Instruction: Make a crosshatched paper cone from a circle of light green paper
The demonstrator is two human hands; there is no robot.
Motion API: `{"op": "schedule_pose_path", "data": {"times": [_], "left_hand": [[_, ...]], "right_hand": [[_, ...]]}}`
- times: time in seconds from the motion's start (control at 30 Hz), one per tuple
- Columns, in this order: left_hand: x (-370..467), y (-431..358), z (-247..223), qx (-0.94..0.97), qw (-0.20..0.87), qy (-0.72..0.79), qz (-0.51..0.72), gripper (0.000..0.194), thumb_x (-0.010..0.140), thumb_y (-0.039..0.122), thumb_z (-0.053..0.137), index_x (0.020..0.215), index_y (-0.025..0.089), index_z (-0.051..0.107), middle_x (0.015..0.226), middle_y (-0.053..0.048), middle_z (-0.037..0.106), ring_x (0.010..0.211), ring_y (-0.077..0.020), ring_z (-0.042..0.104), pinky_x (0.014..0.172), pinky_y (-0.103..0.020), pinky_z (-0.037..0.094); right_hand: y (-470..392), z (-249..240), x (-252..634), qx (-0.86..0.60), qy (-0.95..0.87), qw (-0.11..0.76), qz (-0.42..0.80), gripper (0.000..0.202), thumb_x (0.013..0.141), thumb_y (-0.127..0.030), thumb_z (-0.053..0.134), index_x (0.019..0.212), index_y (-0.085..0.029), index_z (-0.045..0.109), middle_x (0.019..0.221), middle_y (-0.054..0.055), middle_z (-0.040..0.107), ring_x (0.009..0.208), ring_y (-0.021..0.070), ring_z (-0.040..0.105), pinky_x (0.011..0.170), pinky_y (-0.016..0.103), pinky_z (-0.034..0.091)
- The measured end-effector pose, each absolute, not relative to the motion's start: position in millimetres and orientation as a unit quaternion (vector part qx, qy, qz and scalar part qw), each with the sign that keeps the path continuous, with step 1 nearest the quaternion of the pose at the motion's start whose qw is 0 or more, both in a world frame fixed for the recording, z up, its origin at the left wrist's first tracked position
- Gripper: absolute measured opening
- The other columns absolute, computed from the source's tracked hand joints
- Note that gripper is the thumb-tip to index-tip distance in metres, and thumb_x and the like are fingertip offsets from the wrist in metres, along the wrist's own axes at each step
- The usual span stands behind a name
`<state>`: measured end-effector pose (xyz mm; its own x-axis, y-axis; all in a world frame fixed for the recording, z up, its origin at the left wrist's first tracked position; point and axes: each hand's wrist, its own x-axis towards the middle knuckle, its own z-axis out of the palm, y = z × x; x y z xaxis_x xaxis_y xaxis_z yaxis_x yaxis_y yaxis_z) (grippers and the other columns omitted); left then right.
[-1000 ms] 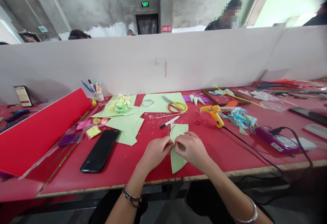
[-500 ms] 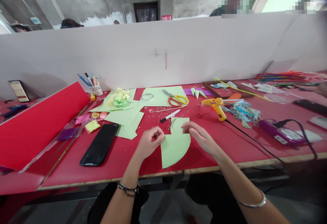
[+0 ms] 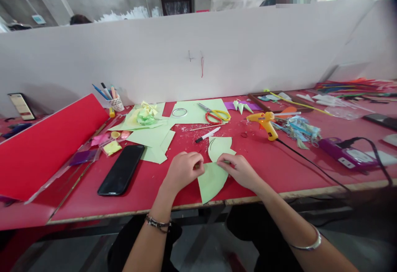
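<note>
Green paper wedge; between both grips

A pale green paper, fan-shaped (much like a slice of a circle), is in the lower centre of the frame, held at the left and right of its top edge. Its straight left side runs down to a bottom corner; its lower right edge curves outward.

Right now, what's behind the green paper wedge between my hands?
Just behind the green paper wedge, a second green piece with dark curved lines lies on the red tabletop, with a white-and-black pen beyond. Whatever lies under the wedge is covered.
</note>
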<state>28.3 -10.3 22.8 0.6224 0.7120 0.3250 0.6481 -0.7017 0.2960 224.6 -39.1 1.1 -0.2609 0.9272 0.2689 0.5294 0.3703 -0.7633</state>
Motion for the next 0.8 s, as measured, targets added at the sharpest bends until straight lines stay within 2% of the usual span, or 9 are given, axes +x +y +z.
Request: {"op": "schedule_pose_path", "data": {"times": [0.13, 0.2, 0.27, 0.37, 0.47, 0.67, 0.8], "left_hand": [[14, -7, 26, 0.828, 0.141, 0.456, 0.295, 0.013, 0.079, 0.022, 0.04, 0.075, 0.018, 0.052, 0.067, 0.001, 0.053, 0.062, -0.0126, 0.048, 0.059, -0.023, 0.034], [13, -7, 26, 0.782, 0.244, 0.46, 0.342, 0.021, 0.084, 0.029, 0.035, 0.089, 0.017, 0.052, 0.075, -0.001, 0.057, 0.066, -0.013, 0.052, 0.061, -0.023, 0.038], [15, -8, 25, 0.755, 0.361, 0.431, 0.337, 0.029, 0.085, 0.035, 0.034, 0.099, 0.016, 0.052, 0.086, -0.004, 0.06, 0.075, -0.0144, 0.055, 0.066, -0.024, 0.042], [18, -9, 25, 0.739, 0.457, 0.397, 0.295, 0.029, 0.08, 0.037, 0.045, 0.093, 0.014, 0.058, 0.089, -0.005, 0.063, 0.083, -0.0172, 0.056, 0.073, -0.026, 0.043], [17, -9, 26, 0.729, 0.471, 0.399, 0.296, 0.025, 0.076, 0.036, 0.052, 0.081, 0.014, 0.06, 0.078, -0.003, 0.063, 0.074, -0.0157, 0.056, 0.069, -0.024, 0.043], [20, -11, 26, 0.72, 0.484, 0.392, 0.308, 0.036, 0.081, 0.045, 0.041, 0.071, 0.014, 0.058, 0.065, -0.001, 0.056, 0.064, -0.0137, 0.05, 0.06, -0.023, 0.039], [24, -14, 26, 0.726, 0.47, 0.403, 0.301, 0.032, 0.078, 0.042, 0.047, 0.064, 0.015, 0.055, 0.058, 0.002, 0.051, 0.058, -0.012, 0.048, 0.057, -0.022, 0.036]], "right_hand": [[-36, 0, 234, -0.542, -0.644, 0.445, 0.306, 0.023, 0.082, -0.037, 0.043, 0.069, -0.019, 0.048, 0.057, -0.003, 0.045, 0.048, 0.0104, 0.046, 0.047, 0.021, 0.036], [-34, -1, 235, -0.545, -0.599, 0.488, 0.325, 0.023, 0.081, -0.039, 0.043, 0.07, -0.019, 0.047, 0.056, -0.004, 0.043, 0.045, 0.0098, 0.044, 0.045, 0.021, 0.037], [-33, -1, 234, -0.538, -0.579, 0.512, 0.336, 0.024, 0.081, -0.04, 0.043, 0.071, -0.019, 0.048, 0.057, -0.004, 0.043, 0.046, 0.0099, 0.045, 0.045, 0.021, 0.038], [-32, -2, 230, -0.539, -0.573, 0.516, 0.339, 0.024, 0.08, -0.04, 0.043, 0.073, -0.019, 0.048, 0.059, -0.003, 0.045, 0.047, 0.0103, 0.046, 0.045, 0.022, 0.039], [-32, -2, 227, -0.545, -0.591, 0.505, 0.314, 0.023, 0.08, -0.04, 0.044, 0.072, -0.018, 0.049, 0.059, -0.003, 0.044, 0.048, 0.0104, 0.043, 0.045, 0.021, 0.036], [-33, -2, 226, -0.562, -0.596, 0.511, 0.259, 0.025, 0.082, -0.038, 0.042, 0.072, -0.017, 0.051, 0.06, -0.002, 0.046, 0.052, 0.0111, 0.041, 0.047, 0.022, 0.033], [-32, -5, 227, -0.57, -0.604, 0.512, 0.219, 0.022, 0.083, -0.036, 0.041, 0.075, -0.018, 0.051, 0.064, 0.0, 0.051, 0.056, 0.013, 0.047, 0.051, 0.023, 0.037]]}}
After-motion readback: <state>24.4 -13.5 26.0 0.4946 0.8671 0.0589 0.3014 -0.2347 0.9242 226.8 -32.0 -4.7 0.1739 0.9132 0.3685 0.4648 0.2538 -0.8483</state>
